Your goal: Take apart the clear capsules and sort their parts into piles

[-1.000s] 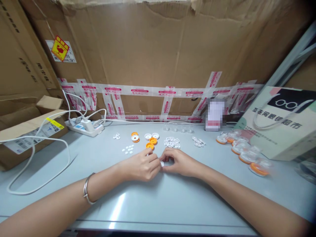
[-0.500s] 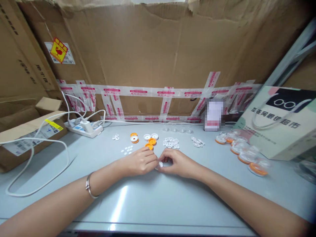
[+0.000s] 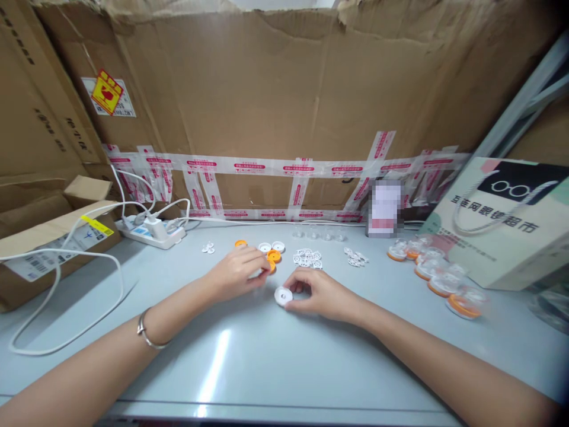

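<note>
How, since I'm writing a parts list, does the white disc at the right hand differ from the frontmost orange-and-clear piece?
The white disc is all white, while the orange-and-clear piece shows orange below a clear top. The disc is held at its edge by the right hand; the piece rests untouched on the table. Both look round.

right fingers (image 3: 297, 305) grip white disc (image 3: 283, 296); left fingers (image 3: 256, 263) near orange cups (image 3: 274, 256)

Diffuse light leaves a white glare streak (image 3: 215, 367) on the tabletop (image 3: 333, 367), near left, while clear domes (image 3: 473, 296) at right look blurred and the far-right corner darkens.
</note>
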`<state>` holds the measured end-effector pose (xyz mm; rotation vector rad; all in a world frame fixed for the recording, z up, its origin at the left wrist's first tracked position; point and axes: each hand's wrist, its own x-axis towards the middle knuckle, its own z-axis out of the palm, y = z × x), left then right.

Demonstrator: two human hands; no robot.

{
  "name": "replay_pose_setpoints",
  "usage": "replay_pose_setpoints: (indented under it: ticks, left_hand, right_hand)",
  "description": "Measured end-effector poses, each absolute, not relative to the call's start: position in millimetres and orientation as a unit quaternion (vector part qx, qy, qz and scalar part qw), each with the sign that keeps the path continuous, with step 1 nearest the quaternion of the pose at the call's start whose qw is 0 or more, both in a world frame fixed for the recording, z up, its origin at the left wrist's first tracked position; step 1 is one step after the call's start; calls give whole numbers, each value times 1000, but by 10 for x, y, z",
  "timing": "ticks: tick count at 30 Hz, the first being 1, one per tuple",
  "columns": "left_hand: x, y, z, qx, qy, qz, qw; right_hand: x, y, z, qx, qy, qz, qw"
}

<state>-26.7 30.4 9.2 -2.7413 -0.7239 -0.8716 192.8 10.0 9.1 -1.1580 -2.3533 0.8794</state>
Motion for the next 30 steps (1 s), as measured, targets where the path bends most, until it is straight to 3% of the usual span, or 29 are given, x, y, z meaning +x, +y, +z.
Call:
replay_pose_setpoints:
  ticks: [7, 13, 19, 22, 30]
  left_hand:
    - [-652, 418, 475, -885, -381, -258, 76]
    - [-1204, 514, 741, -837, -541, -82, -5]
    - [-1566, 636, 614, -786, -611, 64, -67]
    - [-1594, 690, 486, -781, -612, 78, -95]
    - [-1590, 732, 395, -782, -609, 69, -110]
  right_hand:
    - [1997, 174, 227, -441, -782, 373, 232]
    - [1886, 300, 279, -462, -774, 339, 270]
    - [1374, 758, 267, -437, -832, 240, 245]
    - [1127, 995, 223, -437, -851, 185, 224]
    - [899, 1160, 70, -436, -861, 185, 186]
